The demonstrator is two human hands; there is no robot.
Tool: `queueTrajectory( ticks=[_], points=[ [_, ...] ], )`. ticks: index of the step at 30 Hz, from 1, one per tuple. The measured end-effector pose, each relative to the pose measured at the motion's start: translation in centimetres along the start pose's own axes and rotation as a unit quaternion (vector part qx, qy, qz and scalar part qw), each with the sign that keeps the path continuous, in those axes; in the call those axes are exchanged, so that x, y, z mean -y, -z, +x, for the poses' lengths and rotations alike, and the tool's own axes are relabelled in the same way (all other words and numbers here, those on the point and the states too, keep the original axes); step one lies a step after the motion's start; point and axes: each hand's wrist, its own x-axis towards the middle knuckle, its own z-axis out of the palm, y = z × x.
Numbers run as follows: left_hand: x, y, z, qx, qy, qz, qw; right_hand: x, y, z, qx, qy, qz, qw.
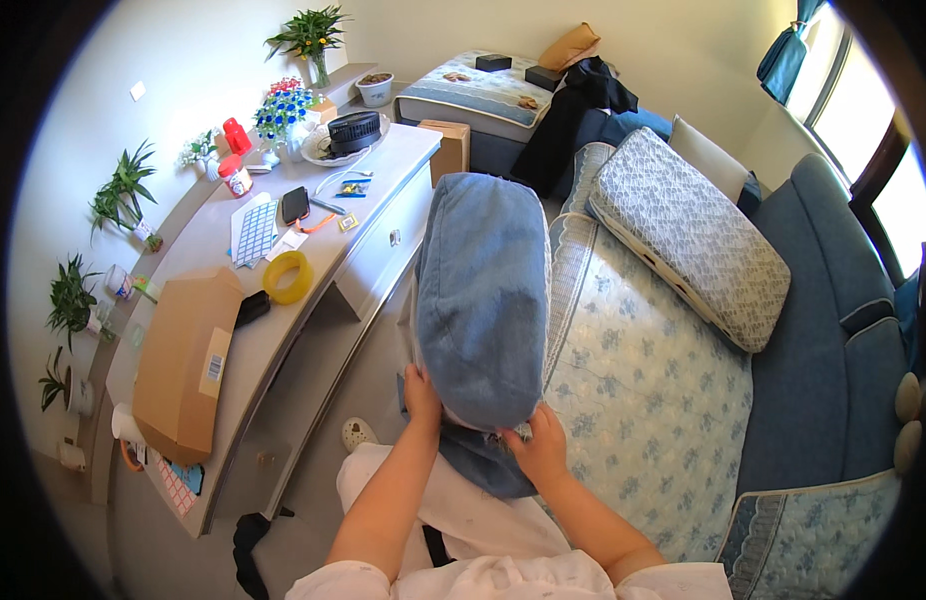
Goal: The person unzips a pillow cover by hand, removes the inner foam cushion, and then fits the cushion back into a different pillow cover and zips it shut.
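Note:
A thick seat cushion in a blue fabric cover (pixel 484 292) stands on end before me, above my lap. My left hand (pixel 422 396) grips the cover's lower left edge, the fingers partly hidden behind it. At the lower right corner, my right hand (pixel 539 448) pinches the cover's edge between thumb and fingers. Loose blue cloth (pixel 482 463) hangs below the cushion, over my light trousers. A pale patterned side of the cushion shows as a thin strip along its right edge.
Left is a long desk (pixel 208 217) bearing a cardboard box (pixel 182 360), yellow tape roll (pixel 287 277) and black fan (pixel 354 131). Right, a floral sofa cover (pixel 643 390) lies beside a blue backrest (pixel 800 360); another cushion (pixel 692 232) rests on it. A black strap (pixel 249 547) lies on the floor.

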Motion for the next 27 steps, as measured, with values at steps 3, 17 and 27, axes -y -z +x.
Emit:
queueTrajectory(
  ticks=[3, 17, 27],
  points=[
    [-5.8, -2.0, -1.3, -0.029, -0.028, 0.123, 0.992, -1.6, -0.5, 0.0, -0.035, -0.038, 0.009, 0.999],
    [-7.0, -3.1, 0.9, 0.076, -0.001, 0.326, 0.942, -10.3, -3.5, -3.4, 0.151, -0.048, -0.138, 0.978],
    [-9.0, -2.2, -0.2, 0.103, 0.007, 0.35, 0.931, 6.4, 5.4, 13.7, -0.048, 0.169, -0.072, 0.982]
  ],
)
